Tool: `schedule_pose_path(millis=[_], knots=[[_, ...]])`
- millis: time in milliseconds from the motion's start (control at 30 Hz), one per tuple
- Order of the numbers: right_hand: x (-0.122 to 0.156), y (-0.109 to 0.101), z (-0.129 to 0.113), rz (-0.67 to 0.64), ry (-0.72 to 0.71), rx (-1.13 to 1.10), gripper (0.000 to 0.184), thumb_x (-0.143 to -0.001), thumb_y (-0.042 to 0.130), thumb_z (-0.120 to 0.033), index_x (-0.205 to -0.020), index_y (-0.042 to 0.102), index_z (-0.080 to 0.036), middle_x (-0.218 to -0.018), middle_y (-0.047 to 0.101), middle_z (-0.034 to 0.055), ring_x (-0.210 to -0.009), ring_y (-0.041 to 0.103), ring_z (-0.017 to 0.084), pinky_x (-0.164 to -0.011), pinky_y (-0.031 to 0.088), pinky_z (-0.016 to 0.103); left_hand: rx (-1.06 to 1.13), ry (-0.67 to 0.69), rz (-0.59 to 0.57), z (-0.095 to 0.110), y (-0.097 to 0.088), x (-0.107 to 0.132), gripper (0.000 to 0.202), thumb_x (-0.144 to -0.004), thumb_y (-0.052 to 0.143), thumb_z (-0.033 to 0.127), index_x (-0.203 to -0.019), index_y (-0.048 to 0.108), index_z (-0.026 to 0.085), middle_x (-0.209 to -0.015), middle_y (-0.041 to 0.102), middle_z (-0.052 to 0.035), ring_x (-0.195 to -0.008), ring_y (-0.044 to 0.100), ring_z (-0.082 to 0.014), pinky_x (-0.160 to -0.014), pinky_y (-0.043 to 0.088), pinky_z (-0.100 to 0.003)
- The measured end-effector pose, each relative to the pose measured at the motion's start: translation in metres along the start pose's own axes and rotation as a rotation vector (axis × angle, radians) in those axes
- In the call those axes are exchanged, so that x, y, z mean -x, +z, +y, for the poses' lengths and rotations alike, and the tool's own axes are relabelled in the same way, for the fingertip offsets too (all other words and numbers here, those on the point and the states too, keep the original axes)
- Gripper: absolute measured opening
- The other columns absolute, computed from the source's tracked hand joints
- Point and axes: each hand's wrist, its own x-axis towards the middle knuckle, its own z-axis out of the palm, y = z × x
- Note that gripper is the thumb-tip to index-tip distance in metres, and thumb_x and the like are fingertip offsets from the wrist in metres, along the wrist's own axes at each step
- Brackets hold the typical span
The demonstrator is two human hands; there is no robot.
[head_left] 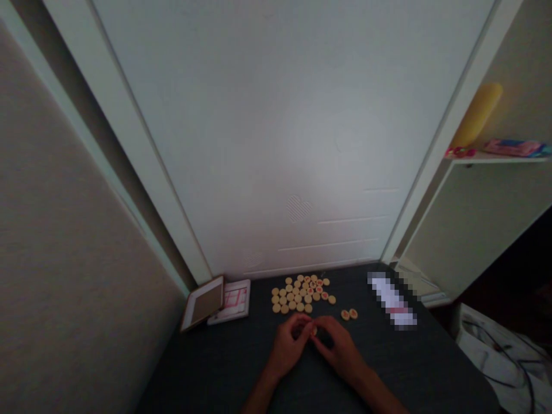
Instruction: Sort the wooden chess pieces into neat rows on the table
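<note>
My left hand (288, 344) and my right hand (340, 345) meet low in the middle of the head view, above the dark table. Between their fingertips is a small round wooden xiangqi piece (314, 332), mostly covered by the fingers. Just beyond my hands lies a cluster of the same pale discs (292, 305), several in rough rows on the left. Some discs on the cluster's right side carry red marks (319, 289). Two more red-marked pieces (349, 314) lie side by side, apart from the cluster, to the right of my right hand.
A brown-framed box lid or tray (188, 319) leans over a white box with red lines (244, 307) at the table's left. A blurred-out white item (390, 299) lies at the right. White panelling (280, 144) rises behind the dark table (207, 368); cables (500, 345) sit lower right.
</note>
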Motion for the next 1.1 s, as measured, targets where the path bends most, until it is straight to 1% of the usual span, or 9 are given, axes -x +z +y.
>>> schedule_pose_path(millis=[67,133,233,400,533,633,800,967,1100], knots=[[0.004,0.007,0.001,0.045,0.02,-0.011,0.022,-0.094,0.06,-0.029,-0.115,0.063,-0.027,-0.106,0.071,0.0059,-0.097,0.069,0.022,-0.087,0.058,0.036,0.018,0.006,-0.024,-0.001,-0.001,0.0,0.03,-0.087,0.066,0.048,-0.094,0.07,0.018,-0.094,0.078,-0.0078,-0.085,0.073,-0.0224,-0.078,0.057,-0.031],[0.005,0.009,0.003,0.066,0.036,-0.014,0.023,-0.094,0.06,-0.031,-0.117,0.062,-0.027,-0.106,0.071,0.0067,-0.097,0.069,0.023,-0.087,0.058,0.037,0.03,0.007,-0.048,-0.001,-0.001,0.0,0.029,-0.087,0.066,0.046,-0.092,0.07,0.018,-0.093,0.078,-0.0078,-0.085,0.073,-0.0224,-0.079,0.057,-0.032],[0.004,0.007,0.003,0.065,0.064,-0.024,0.023,-0.094,0.06,-0.034,-0.117,0.064,-0.027,-0.107,0.071,0.007,-0.098,0.068,0.023,-0.087,0.058,0.038,0.029,-0.004,-0.055,-0.001,-0.002,-0.001,0.029,-0.087,0.066,0.046,-0.093,0.071,0.018,-0.094,0.078,-0.0075,-0.086,0.073,-0.0224,-0.081,0.057,-0.033],[0.0,0.004,0.003,0.049,0.2,-0.075,0.026,-0.092,0.063,-0.045,-0.108,0.069,-0.026,-0.092,0.073,0.0044,-0.08,0.07,0.021,-0.074,0.059,0.032,0.013,-0.016,-0.028,0.002,0.0,-0.001,0.029,-0.088,0.065,0.047,-0.095,0.07,0.019,-0.094,0.078,-0.0066,-0.087,0.073,-0.0221,-0.081,0.057,-0.032],[-0.001,0.002,0.005,0.05,0.273,-0.156,0.032,-0.09,0.065,-0.05,-0.109,0.07,-0.025,-0.094,0.075,0.0048,-0.081,0.07,0.022,-0.075,0.058,0.033,0.035,-0.003,-0.064,0.003,0.001,0.0,0.029,-0.091,0.062,0.046,-0.101,0.069,0.019,-0.095,0.077,-0.0065,-0.085,0.073,-0.0211,-0.08,0.057,-0.032],[-0.002,0.0,0.005,0.049,0.316,-0.226,0.034,-0.088,0.067,-0.05,-0.111,0.071,-0.025,-0.096,0.076,0.0052,-0.084,0.071,0.023,-0.078,0.058,0.035,0.046,-0.007,-0.078,0.004,0.002,0.0,0.032,-0.092,0.061,0.047,-0.107,0.068,0.02,-0.099,0.077,-0.0071,-0.085,0.072,-0.0207,-0.08,0.057,-0.032],[-0.004,-0.002,0.003,0.031,0.356,-0.32,0.033,-0.09,0.065,-0.048,-0.113,0.07,-0.024,-0.098,0.077,0.0062,-0.087,0.072,0.024,-0.08,0.059,0.036,0.032,-0.009,-0.079,0.007,0.002,0.0,0.032,-0.092,0.06,0.047,-0.108,0.067,0.019,-0.104,0.076,-0.0082,-0.085,0.072,-0.0205,-0.078,0.057,-0.031],[-0.005,-0.003,0.001,0.05,0.37,-0.315,0.03,-0.09,0.065,-0.045,-0.11,0.069,-0.023,-0.097,0.076,0.0064,-0.087,0.072,0.024,-0.079,0.058,0.036,-0.007,0.013,-0.088,0.005,0.002,0.001,0.029,-0.093,0.061,0.043,-0.11,0.067,0.021,-0.105,0.076,-0.0079,-0.089,0.07,-0.0208,-0.079,0.056,-0.031],[-0.006,-0.004,-0.002,0.048,0.384,-0.327,0.029,-0.09,0.065,-0.044,-0.109,0.069,-0.022,-0.096,0.076,0.0063,-0.086,0.071,0.023,-0.077,0.056,0.034,-0.046,0.018,-0.094,0.003,0.002,0.001,0.03,-0.092,0.063,0.042,-0.112,0.066,0.021,-0.104,0.076,-0.0073,-0.087,0.07,-0.0199,-0.077,0.054,-0.029]])
